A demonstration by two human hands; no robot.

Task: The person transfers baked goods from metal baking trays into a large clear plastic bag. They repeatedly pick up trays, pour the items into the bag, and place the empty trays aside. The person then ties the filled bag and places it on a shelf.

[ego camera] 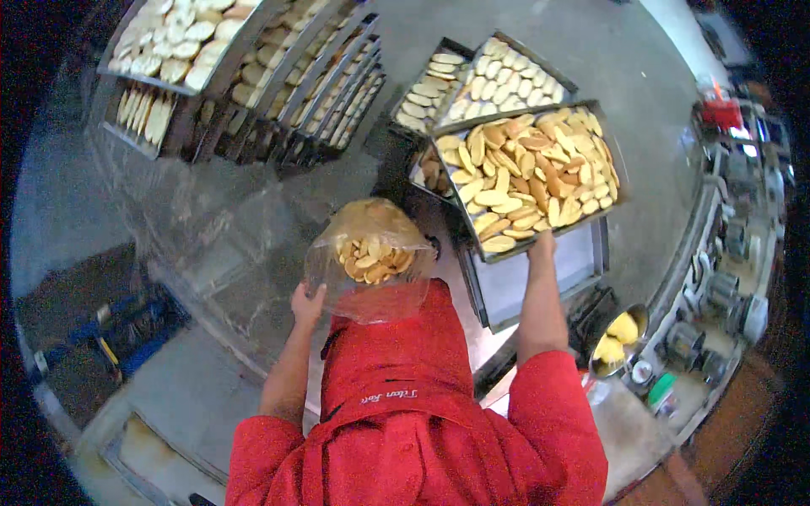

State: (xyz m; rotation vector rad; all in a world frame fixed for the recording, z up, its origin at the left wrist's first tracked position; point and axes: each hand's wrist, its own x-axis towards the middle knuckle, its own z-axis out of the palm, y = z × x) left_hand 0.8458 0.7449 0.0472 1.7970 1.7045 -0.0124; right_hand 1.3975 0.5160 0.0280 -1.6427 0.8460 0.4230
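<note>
Just in front of my red apron, a clear plastic bag (329, 269) stands with its mouth spread wide. A heap of golden oval biscuits (374, 258) lies inside it. My left hand (309, 305) is at the left side of the bag's rim, thumb and fingers on the plastic. With my right hand (542, 245) I grip the near edge of a metal baking tray (512, 252). Loose, overlapping oval biscuits (525, 171), pale to brown, fill this tray. It tilts over other trays, and my right fingers are partly hidden beneath it.
Two more trays of pale ovals, a nearer one (509, 79) and a farther one (427, 101), lie behind. A rack (291, 69) of loaded trays stands far left. Under the held tray is a light-lined tray (538, 288). A metal bowl (640, 332) with yellow contents sits right.
</note>
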